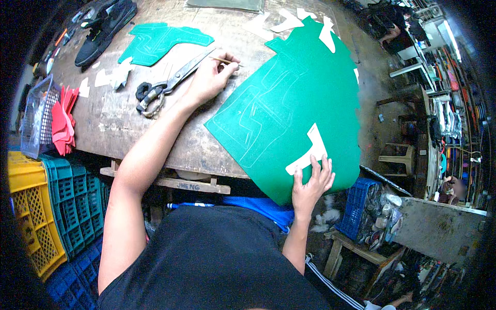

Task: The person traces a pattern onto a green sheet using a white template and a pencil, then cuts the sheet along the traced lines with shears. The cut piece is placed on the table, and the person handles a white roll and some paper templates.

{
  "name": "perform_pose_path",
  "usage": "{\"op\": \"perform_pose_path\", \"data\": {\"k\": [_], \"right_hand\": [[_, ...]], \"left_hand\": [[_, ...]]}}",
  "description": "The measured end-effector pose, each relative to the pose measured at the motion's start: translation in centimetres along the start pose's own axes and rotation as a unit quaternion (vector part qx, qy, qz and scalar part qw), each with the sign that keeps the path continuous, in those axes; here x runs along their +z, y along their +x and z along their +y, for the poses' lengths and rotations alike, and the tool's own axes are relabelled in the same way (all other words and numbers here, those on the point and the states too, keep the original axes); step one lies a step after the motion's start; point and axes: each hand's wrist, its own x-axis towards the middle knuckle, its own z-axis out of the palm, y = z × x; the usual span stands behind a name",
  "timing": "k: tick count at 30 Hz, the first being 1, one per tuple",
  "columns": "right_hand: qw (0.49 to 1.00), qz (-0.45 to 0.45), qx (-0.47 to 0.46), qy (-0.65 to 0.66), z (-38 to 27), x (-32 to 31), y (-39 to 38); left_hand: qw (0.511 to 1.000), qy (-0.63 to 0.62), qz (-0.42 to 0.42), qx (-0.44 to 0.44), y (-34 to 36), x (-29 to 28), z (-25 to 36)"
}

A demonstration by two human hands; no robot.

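My left hand (212,77) has its fingers closed on a thin pencil-like stick (228,62) beside large metal scissors (177,78) with wrapped black handles. My right hand (310,181) rests with fingers apart on the lower edge of a white cut-out template (310,151), which lies on a big green sheet (336,108). Pale outlines are drawn on the sheet's left part. More white cut-outs (326,33) lie at its top. A smaller green piece (155,41) with similar lines lies above the scissors on the worn wooden table (113,132).
A black shoe (106,31), a mesh basket (37,119) and red cut-outs (64,119) lie at the table's left. Stacked plastic crates (75,201) stand below. At right are a blue crate (356,206), a chair (395,160), crowded shelving (452,124) and another person (452,188).
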Motion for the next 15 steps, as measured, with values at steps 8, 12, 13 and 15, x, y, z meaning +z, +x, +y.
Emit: {"op": "perform_pose_path", "data": {"k": [8, 12, 13, 15], "right_hand": [[0.999, 0.044, 0.001, -0.003, -0.3, 0.7, 0.0], [0.998, 0.059, 0.002, 0.005, -0.3, 0.9, -0.1], [0.998, 0.063, 0.002, 0.009, -0.3, 1.0, -0.1], [0.997, 0.073, 0.004, 0.018, -0.4, 1.0, -0.1]], "left_hand": [[0.999, -0.032, -0.023, 0.001, -1.9, 0.4, 2.4], [0.978, 0.014, -0.161, 0.131, -5.5, 3.0, 4.1], [0.97, 0.005, -0.217, 0.11, -6.2, 3.8, 4.4], [0.96, 0.029, -0.261, 0.099, -6.8, 4.6, 4.7]]}}
